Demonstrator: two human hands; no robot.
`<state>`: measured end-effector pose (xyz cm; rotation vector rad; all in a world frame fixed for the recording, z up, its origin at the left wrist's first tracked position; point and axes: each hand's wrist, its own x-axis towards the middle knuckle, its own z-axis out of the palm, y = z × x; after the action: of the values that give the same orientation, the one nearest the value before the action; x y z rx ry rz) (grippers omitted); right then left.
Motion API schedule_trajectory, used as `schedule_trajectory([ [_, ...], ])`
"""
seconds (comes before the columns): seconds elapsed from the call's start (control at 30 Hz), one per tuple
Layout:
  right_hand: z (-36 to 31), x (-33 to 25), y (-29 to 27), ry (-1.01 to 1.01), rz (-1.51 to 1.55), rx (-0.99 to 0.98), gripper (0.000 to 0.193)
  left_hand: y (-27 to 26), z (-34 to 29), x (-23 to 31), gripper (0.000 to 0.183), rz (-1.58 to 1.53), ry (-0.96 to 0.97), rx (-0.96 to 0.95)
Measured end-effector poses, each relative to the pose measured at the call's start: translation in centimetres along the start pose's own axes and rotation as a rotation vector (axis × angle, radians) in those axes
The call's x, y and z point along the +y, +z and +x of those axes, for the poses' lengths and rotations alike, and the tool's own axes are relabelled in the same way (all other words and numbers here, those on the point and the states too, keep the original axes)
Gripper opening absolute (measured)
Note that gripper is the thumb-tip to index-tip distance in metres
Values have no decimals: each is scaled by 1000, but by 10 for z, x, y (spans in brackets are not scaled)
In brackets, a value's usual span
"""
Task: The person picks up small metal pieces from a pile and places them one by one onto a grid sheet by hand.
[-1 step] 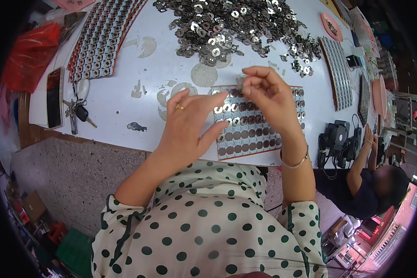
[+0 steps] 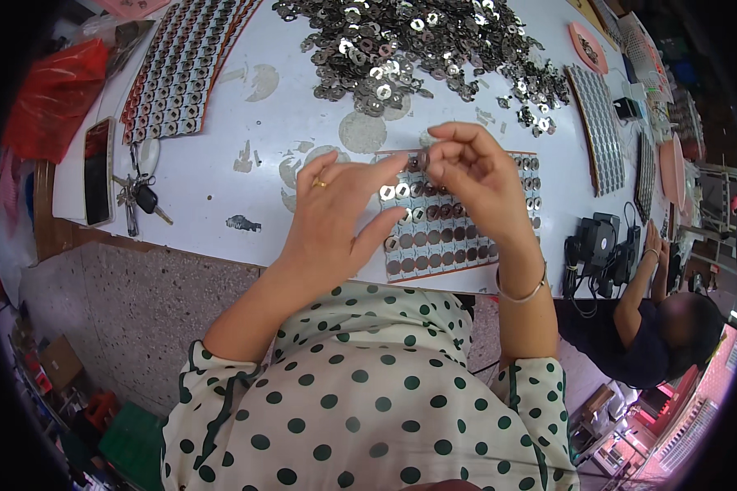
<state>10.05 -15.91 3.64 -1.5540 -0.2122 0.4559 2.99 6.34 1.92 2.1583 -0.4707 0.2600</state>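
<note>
Tray (image 2: 446, 269) lay on counter (image 2: 196, 172), long axis left-right, just below the fingers (image 2: 467, 135). Right hand (image 2: 485, 184) nearer, over far rows, fingers curled; couldn't tell if pinching. Left hand (image 2: 332, 204) hung at left edge, fingers spread.

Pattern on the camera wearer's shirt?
Dark green dots on off-white; the shirt shows best in the head view, the only one here.

Red plastic bag (image 2: 53, 98) at the left end of a white table (image 2: 196, 217), phone (image 2: 97, 172) just beside a bunch of keys (image 2: 145, 199), black power adapters (image 2: 599, 239) near a person (image 2: 622, 344) in a dark shirt, speckled floor (image 2: 164, 315), cardboard box (image 2: 61, 362), green crate (image 2: 135, 442)
</note>
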Motion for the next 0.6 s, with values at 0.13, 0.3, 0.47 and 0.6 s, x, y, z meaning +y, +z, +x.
schedule_trajectory([
  [0.13, -22, -5, 14, -7, 73, -50, 38, -1, 15, -3, 32, 100, 163, 78],
  [0.3, -36, 5, 23, -55, 244, -34, 38, 1, 10, 1, 21, -17, 93, 39],
  [0.47, -48, 16, 30, 129, 640, 62, 15, 5, 0, 9, 25, -296, -43, -34],
  [0.6, -55, 32, 33, 148, 939, 52, 11, 10, -5, 17, 30, -555, -236, -44],
])
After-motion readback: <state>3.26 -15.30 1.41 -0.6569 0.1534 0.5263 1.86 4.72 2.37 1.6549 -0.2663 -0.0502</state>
